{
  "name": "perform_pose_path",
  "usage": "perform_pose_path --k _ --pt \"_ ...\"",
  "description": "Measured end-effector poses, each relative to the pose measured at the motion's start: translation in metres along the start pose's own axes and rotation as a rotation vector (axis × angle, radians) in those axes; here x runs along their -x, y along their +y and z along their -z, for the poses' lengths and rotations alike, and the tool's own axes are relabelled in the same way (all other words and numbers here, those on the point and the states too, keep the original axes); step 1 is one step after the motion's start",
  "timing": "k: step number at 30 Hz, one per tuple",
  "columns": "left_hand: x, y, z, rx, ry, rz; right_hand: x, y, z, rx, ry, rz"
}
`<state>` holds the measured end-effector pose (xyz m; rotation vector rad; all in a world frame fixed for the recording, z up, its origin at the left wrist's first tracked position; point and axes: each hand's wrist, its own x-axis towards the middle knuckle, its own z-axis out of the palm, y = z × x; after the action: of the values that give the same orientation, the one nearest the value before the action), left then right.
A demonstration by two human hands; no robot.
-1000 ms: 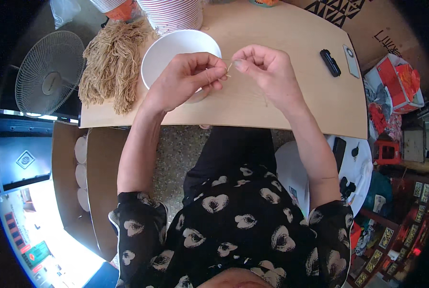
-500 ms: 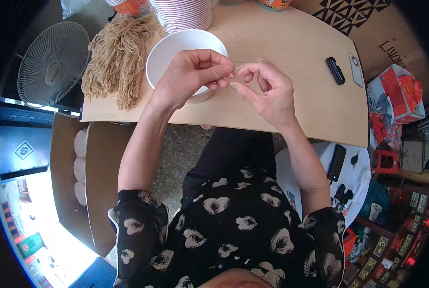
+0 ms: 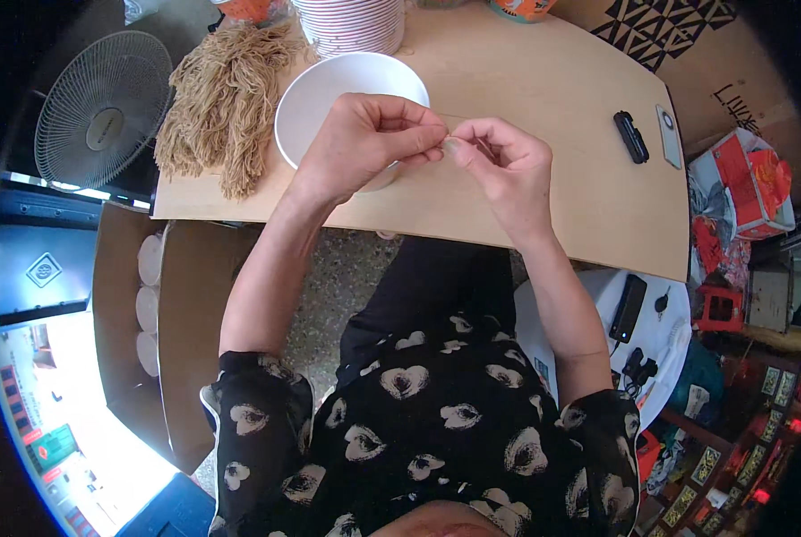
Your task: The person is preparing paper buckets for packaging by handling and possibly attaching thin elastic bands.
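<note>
My left hand [image 3: 355, 148] is closed, thumb and fingertips pinched together over the right rim of a wide white tub [image 3: 311, 112]. Facing it, my right hand [image 3: 517, 174] also pinches, and the fingertips of both hands meet. Between them runs a thin tan string [image 3: 455, 116]; most of it is hidden by the fingers. Left of the tub lies a thick bundle of tan strings [image 3: 221, 103] on the table. Behind the tub rises a stack of nested white tubs [image 3: 351, 25].
The wooden table [image 3: 552, 80] carries a black folding tool [image 3: 630, 137] at the right. An open cardboard box [image 3: 199, 331] with white tubs stands at lower left, a fan [image 3: 105, 125] beyond it. A white stool [image 3: 664, 353] holds keys and a black device.
My right hand's thumb and fingers have closed from a loose, spread pose into a pinch against my left fingertips. The left hand keeps its pinch. The view has shifted slightly.
</note>
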<state>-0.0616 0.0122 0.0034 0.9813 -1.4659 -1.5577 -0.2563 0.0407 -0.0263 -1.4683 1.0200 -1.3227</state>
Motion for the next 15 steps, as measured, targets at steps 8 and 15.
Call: perform_pose_path --k 8,15 --pt "0.0004 -0.0002 0.0051 -0.007 -0.056 0.027 -0.0004 0.0002 0.0005 -0.111 -0.032 -0.11" --pt "0.0004 -0.0011 0.0092 -0.002 -0.121 0.065 0.0 0.0036 0.0033 -0.114 -0.022 -0.081"
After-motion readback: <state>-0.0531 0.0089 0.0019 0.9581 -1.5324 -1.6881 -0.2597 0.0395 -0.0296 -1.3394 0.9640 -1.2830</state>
